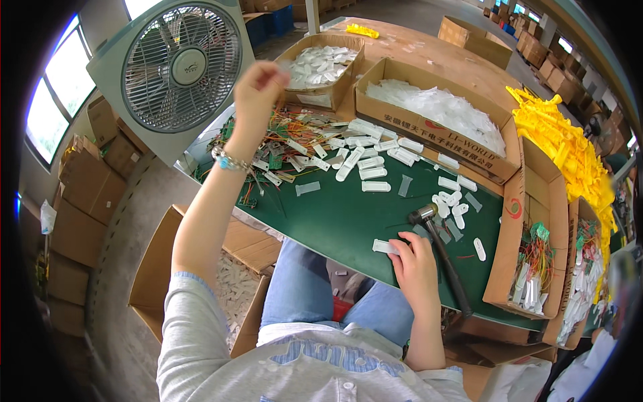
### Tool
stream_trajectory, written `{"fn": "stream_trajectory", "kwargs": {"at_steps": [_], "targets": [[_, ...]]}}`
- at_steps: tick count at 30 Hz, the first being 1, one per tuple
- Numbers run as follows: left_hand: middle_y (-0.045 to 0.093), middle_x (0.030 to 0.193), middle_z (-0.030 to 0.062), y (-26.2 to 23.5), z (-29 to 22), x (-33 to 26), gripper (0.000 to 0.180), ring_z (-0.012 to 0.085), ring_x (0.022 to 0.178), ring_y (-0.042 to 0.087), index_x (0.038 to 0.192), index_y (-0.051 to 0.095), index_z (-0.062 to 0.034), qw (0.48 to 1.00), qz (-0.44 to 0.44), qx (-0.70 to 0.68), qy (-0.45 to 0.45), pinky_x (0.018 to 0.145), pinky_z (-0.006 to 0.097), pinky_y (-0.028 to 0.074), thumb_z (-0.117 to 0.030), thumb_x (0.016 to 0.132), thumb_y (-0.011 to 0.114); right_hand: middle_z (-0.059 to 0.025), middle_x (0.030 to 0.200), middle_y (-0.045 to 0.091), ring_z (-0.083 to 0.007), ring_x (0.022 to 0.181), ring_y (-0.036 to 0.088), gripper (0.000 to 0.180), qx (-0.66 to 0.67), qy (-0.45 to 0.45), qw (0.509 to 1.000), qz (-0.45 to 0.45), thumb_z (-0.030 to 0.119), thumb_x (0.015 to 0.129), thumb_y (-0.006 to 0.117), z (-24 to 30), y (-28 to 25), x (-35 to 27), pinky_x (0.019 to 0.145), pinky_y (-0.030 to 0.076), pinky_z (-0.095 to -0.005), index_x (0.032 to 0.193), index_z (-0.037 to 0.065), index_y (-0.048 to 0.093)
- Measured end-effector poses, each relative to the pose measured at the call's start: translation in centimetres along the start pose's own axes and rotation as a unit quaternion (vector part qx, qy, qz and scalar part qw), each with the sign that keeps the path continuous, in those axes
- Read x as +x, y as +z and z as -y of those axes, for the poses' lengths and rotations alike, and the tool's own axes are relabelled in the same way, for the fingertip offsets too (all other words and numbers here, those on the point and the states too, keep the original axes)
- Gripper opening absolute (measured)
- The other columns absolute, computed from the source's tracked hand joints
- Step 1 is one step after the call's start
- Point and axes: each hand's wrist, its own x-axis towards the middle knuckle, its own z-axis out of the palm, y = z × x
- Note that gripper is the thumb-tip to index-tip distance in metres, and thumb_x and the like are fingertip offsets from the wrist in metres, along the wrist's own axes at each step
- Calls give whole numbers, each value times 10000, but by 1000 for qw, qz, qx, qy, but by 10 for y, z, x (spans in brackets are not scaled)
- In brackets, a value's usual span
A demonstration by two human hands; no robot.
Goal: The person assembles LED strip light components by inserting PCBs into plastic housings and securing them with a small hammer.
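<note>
The raised left hand (258, 87) pinches something pale and blurred — too small to tell what it is. The right hand (415, 264) covers one end of a flat white plastic casing (384, 246) and hides part of the black-handled hammer (445, 264). The heap of yellow plastic parts (569, 151) blurs towards the right rim — single pieces cannot be made out.
</note>
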Motion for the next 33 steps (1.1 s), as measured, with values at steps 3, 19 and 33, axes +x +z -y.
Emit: {"fn": "stream_trajectory", "kwargs": {"at_steps": [3, 19, 33], "targets": [[579, 955, 41, 2, -30, 13, 145, 97, 867, 567, 1055, 592, 0, 961, -36, -273, 12, 744, 245, 511, -143, 1029, 596, -85, 1163, 621, -274, 881, 582, 287, -2, -7, 1000, 0, 57, 815, 758, -1, -1, 0, 779, 502, -409, 1089, 42, 676], [669, 852, 36, 27, -73, -87, 230, 105, 652, 646, 1092, 621, -36, 963, 240, 41, -117, 550, 255, 485, 21, 877, 680, -78, 1082, 626, -294, 949, 580, 328, 40, 7, 999, -9, 30, 807, 744, -3, -4, 0, 823, 493, -409, 1126, 45, 670], [654, 985, 103, 98, -34, -195, 133, 281, 865, 656, 961, 708, -2, 920, 389, 39, 22, 788, 364, 543, -53, 840, 723, -95, 1043, 628, -307, 965, 578, 438, 52, 29, 998, 4, -4, 786, 744, -1, -7, 2, 832, 492, -419, 1210, 47, 647]]}}
